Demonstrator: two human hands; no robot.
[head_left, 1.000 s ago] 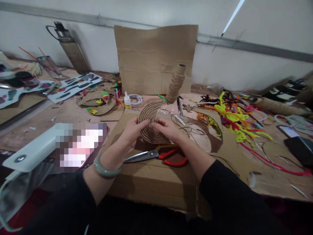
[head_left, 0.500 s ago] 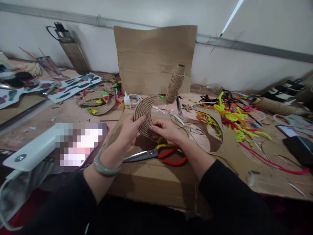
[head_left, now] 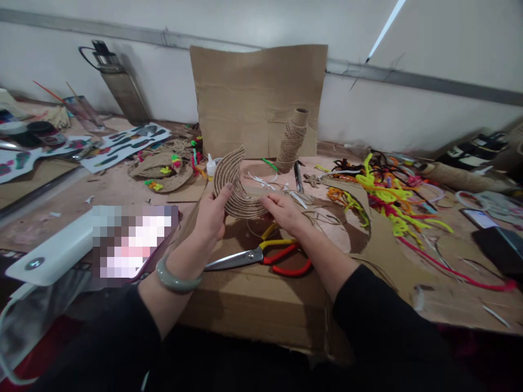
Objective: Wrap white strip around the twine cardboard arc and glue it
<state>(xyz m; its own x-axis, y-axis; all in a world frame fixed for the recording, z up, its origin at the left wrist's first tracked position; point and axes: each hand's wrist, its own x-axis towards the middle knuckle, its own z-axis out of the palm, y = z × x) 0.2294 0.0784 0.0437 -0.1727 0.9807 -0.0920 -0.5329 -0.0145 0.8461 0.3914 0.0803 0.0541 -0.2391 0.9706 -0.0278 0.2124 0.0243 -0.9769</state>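
Note:
A crescent-shaped piece covered in rows of brown twine (head_left: 235,188) is held up between both hands. My left hand (head_left: 213,214) pinches its left side, thumb on the ridged face. At its right end, the thumb and fingers of my right hand (head_left: 284,211) are closed on the crescent. Just below lie scissors (head_left: 261,256) with red and yellow handles, on a cardboard box (head_left: 253,294). Behind my right hand stands a tilted roll of twine (head_left: 293,141). A small white glue bottle (head_left: 211,165) is partly hidden by the crescent.
A cardboard sheet (head_left: 257,98) leans against the wall. Bright pipe cleaners (head_left: 379,190) are heaped at the right. On the left lie a power bank (head_left: 57,250), a phone with a blurred screen (head_left: 139,245) and twine-wrapped pieces (head_left: 163,169). A bottle (head_left: 122,87) stands behind them.
Both hands have turned the crescent, so its upper tip moved left and its right end now shows more. My right hand's grip has shifted out to that end.

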